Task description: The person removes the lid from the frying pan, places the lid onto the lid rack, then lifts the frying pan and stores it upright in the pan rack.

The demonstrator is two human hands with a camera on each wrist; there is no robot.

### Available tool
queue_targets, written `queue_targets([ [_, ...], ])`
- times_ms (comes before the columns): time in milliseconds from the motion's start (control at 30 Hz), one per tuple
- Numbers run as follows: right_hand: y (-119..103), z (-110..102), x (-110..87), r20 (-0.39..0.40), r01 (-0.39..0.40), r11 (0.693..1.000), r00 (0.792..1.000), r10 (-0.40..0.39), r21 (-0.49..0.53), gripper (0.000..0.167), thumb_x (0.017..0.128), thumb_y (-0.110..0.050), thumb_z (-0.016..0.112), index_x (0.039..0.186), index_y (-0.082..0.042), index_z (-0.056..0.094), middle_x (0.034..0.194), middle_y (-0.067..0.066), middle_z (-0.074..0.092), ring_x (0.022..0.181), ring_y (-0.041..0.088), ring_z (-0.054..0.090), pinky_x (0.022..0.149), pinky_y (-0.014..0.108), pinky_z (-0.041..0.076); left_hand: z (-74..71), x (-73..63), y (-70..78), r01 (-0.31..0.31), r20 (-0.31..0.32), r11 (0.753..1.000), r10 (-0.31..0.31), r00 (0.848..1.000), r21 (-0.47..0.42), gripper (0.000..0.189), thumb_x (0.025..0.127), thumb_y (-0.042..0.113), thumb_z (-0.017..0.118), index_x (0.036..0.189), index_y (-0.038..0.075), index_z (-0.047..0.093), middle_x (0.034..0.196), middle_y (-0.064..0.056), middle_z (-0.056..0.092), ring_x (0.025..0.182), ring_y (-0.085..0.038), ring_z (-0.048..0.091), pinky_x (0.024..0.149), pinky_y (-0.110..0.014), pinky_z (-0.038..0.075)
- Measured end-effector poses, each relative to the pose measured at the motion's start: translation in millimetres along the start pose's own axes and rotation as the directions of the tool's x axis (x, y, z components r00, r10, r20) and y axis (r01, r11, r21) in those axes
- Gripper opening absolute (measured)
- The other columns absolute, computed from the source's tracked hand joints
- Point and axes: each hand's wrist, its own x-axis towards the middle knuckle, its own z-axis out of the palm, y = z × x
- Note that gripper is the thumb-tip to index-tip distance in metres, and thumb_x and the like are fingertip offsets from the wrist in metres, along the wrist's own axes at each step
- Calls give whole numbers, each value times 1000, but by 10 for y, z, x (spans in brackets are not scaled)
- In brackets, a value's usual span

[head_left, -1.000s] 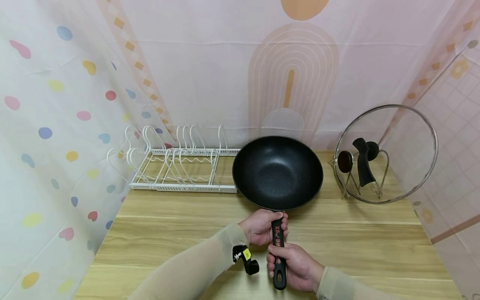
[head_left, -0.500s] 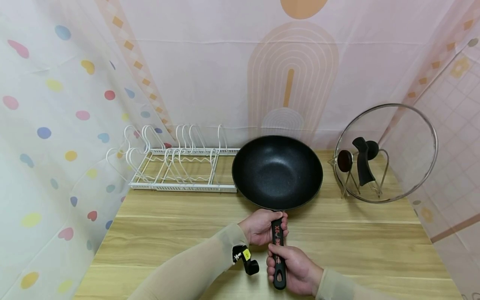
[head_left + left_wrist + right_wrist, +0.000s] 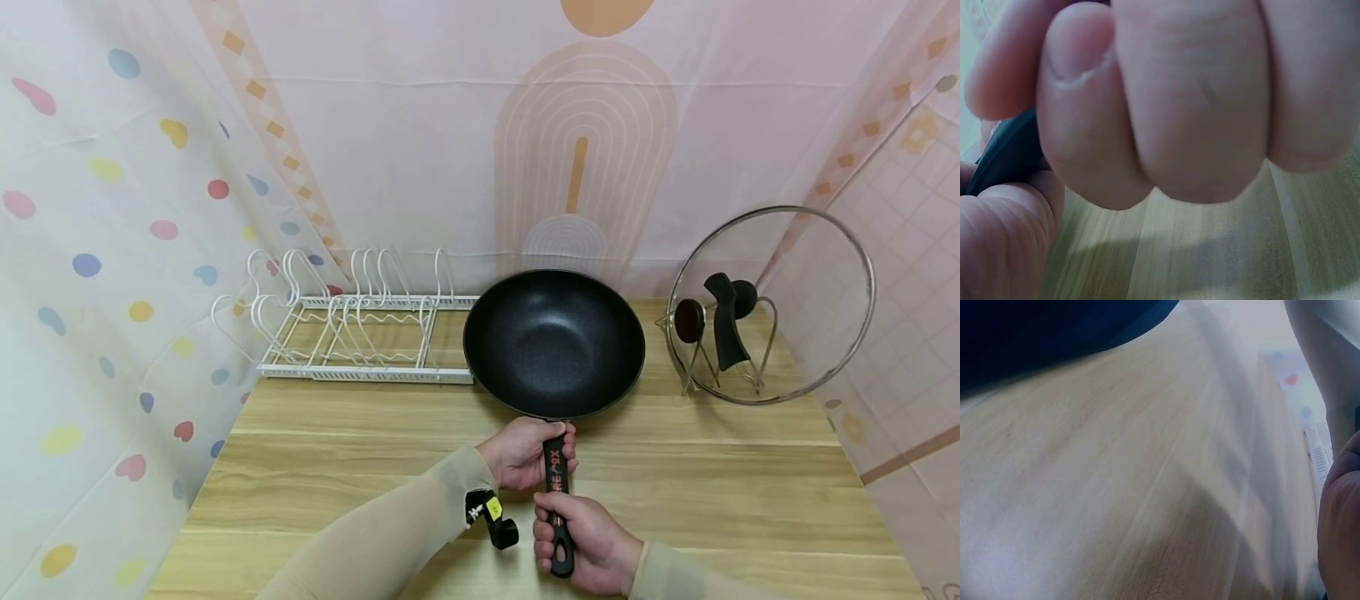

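Note:
A black wok [image 3: 555,350] faces bowl-up in the middle of the head view, its handle [image 3: 556,462] pointing toward me. My left hand [image 3: 520,454] grips the handle close to the bowl, the fingers wrapped underneath. Nearer to me, my right hand [image 3: 592,537] holds the lower part with the thumb across the top. The looped handle end sticks out below that hand and leans slightly right of the upper part. Curled left fingers [image 3: 1191,112] fill the left wrist view, with a dark piece of handle [image 3: 1010,153] beside them. The right wrist view shows little of its hand [image 3: 1342,519].
A white wire rack [image 3: 367,375] stands left of the wok, close to its rim. To the right, a glass lid [image 3: 810,333] stands upright in a small metal stand [image 3: 765,358]. Printed curtains [image 3: 420,167] hang behind and at both sides of the wooden tabletop [image 3: 712,475].
The right hand has turned slightly, and the handle's looped end has tilted a little to the right. The left hand and the wok's bowl look almost unmoved.

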Motion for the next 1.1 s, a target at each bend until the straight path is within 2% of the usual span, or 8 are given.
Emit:
queue_targets([
  [233, -15, 4, 6, 1, -10, 1000, 1000, 10, 9, 21, 107, -28, 46, 88, -19, 47, 69, -10, 46, 62, 5, 47, 64, 19, 49, 0, 4, 5, 6, -2, 1000, -6, 1000, -4, 23, 114, 16, 35, 106, 10, 55, 83, 5, 57, 75, -5, 59, 79, -23, 59],
  [433, -71, 4, 11, -33, 22, 1000, 999, -22, -12, 16, 108, -26, 47, 95, -16, 48, 73, -10, 50, 66, 6, 50, 69, 21, 48, 5, -10, 8, -1, 1, 1000, 1, 1000, 11, 24, 114, 17, 35, 105, 11, 56, 82, 5, 57, 76, -6, 60, 80, -23, 59],
  [633, -58, 34, 15, -37, 21, 1000, 999, -21, 6, 22, 108, -25, 42, 87, -19, 45, 68, -11, 45, 61, 3, 45, 61, 17, 45, 16, -18, 16, 7, 8, 1000, -7, 1000, -1, 25, 114, 18, 34, 104, 12, 56, 83, 5, 57, 77, -6, 60, 80, -23, 58],
  [867, -41, 75, 26, -95, 21, 999, 995, -18, 30, 25, 108, -25, 40, 84, -20, 42, 63, -12, 41, 55, 2, 42, 54, 15, 43, 28, -7, 11, 20, 8, 1000, -20, 1000, -16, 25, 114, 18, 34, 103, 13, 56, 82, 6, 57, 75, -7, 59, 76, -22, 56],
  [1100, -36, 114, 22, -148, 49, 999, 988, -48, 1, 23, 104, -23, 42, 81, -21, 42, 61, -13, 40, 52, 1, 40, 50, 15, 40, 48, -7, 13, 29, 25, 999, -29, 999, -39, 25, 114, 18, 33, 103, 13, 55, 81, 7, 57, 73, -7, 56, 74, -21, 53],
])
